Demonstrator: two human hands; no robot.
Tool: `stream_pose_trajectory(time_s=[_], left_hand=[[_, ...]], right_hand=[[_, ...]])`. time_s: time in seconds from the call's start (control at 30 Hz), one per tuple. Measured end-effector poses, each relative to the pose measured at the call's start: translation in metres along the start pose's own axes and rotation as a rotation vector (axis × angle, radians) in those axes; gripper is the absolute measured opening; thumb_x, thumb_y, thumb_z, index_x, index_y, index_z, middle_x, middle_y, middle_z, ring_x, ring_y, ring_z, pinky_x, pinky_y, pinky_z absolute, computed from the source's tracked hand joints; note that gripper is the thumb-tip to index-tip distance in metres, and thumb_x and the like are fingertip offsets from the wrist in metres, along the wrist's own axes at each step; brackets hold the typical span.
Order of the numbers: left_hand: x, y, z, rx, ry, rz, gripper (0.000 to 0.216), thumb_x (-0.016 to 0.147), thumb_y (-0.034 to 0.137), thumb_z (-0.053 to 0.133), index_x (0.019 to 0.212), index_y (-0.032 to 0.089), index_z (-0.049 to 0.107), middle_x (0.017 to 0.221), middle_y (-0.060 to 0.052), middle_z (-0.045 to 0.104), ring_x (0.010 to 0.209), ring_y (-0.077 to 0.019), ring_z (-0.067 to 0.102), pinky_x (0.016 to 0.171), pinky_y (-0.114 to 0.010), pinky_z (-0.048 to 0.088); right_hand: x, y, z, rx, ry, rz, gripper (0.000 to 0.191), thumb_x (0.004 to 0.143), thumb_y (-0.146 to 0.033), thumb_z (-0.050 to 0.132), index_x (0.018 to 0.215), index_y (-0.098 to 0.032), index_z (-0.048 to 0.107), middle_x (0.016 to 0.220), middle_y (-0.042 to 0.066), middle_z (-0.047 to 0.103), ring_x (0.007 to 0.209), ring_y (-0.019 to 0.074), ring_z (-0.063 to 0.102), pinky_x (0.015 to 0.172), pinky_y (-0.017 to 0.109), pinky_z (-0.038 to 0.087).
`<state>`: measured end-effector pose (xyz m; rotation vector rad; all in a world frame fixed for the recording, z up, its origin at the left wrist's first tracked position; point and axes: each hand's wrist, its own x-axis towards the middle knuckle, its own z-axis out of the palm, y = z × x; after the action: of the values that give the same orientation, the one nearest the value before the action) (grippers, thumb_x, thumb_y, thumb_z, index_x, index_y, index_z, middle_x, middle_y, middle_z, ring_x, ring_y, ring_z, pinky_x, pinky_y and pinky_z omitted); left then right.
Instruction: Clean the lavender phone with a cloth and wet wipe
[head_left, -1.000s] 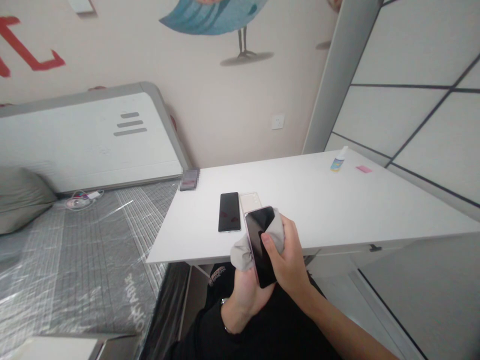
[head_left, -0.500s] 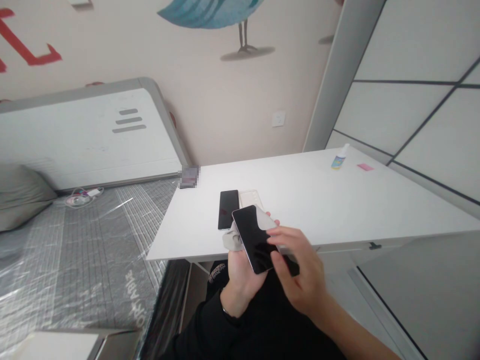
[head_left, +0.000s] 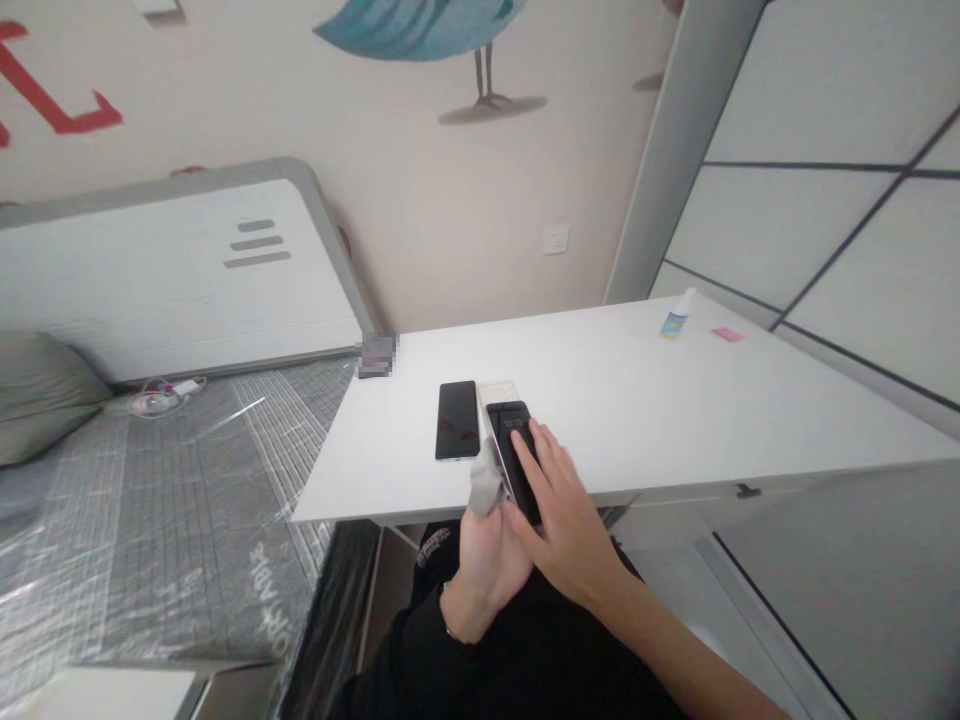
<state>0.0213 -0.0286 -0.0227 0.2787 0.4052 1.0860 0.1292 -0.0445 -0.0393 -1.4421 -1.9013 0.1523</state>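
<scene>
A black smartphone (head_left: 517,475) is held up over the table's front edge, screen facing up, with faint digits lit near its top. My left hand (head_left: 484,555) supports it from below and also holds a grey cloth (head_left: 486,480), bunched at the phone's left side. My right hand (head_left: 566,510) is closed round the phone from the right, its thumb low on the near end and its fingers over the screen and right edge. Just beyond, a second dark phone (head_left: 457,420) lies flat on the table. A pale, clear-looking flat piece (head_left: 495,392) lies beside it, partly hidden.
The white table (head_left: 600,400) carries a small bottle (head_left: 674,315) and a pink slip (head_left: 727,335) at its far right. A blurred-out item (head_left: 377,355) sits at the far left corner. Left of the table is a plastic-covered bed (head_left: 202,470); behind stands a wall.
My right hand has gone from touching the screen with its fingertips to wrapping round the phone. The phone has turned slightly and shows lit digits. The cloth has shifted right.
</scene>
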Motion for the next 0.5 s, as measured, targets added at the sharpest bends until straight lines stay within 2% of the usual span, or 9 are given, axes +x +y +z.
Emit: stream_pose_trajectory(time_s=[0.1,0.23,0.4,0.5], left_hand=[[-0.002,-0.001,0.005,0.039,-0.06,-0.003,0.037,0.097,0.041,0.057,0.123,0.019,0.071,0.136,-0.009,0.071,0.141,-0.0265,0.053,0.123,-0.041,0.037],[0.0,0.006,0.004,0.062,-0.002,-0.002,0.041,0.102,0.035,0.046,0.133,0.019,0.066,0.131,-0.011,0.073,0.132,-0.0267,0.061,0.119,-0.043,0.041],[0.002,0.013,-0.001,0.026,0.056,-0.09,0.045,0.105,0.037,0.04,0.144,0.022,0.057,0.128,-0.008,0.075,0.123,-0.0237,0.067,0.113,-0.038,0.045],[0.001,0.014,-0.002,0.024,0.035,-0.099,0.046,0.105,0.039,0.041,0.145,0.021,0.057,0.125,-0.008,0.076,0.118,-0.0223,0.07,0.111,-0.035,0.046]], right_hand=[[0.002,0.008,0.003,-0.105,0.038,0.043,0.072,0.104,-0.05,0.043,0.164,-0.017,0.024,0.171,0.019,0.023,0.158,0.0417,0.018,0.118,0.076,0.024],[0.002,0.012,-0.004,-0.173,0.017,-0.102,0.089,0.098,-0.071,0.044,0.164,-0.015,0.025,0.17,0.018,0.025,0.158,0.0451,0.011,0.116,0.078,0.026],[-0.002,0.017,-0.018,-0.239,-0.071,-0.335,0.094,0.096,-0.078,0.038,0.164,-0.014,0.024,0.167,0.018,0.034,0.156,0.0416,0.023,0.116,0.072,0.031],[-0.001,0.022,-0.024,-0.231,-0.076,-0.348,0.095,0.094,-0.081,0.037,0.163,-0.017,0.028,0.166,0.022,0.033,0.154,0.0416,0.03,0.116,0.073,0.03]])
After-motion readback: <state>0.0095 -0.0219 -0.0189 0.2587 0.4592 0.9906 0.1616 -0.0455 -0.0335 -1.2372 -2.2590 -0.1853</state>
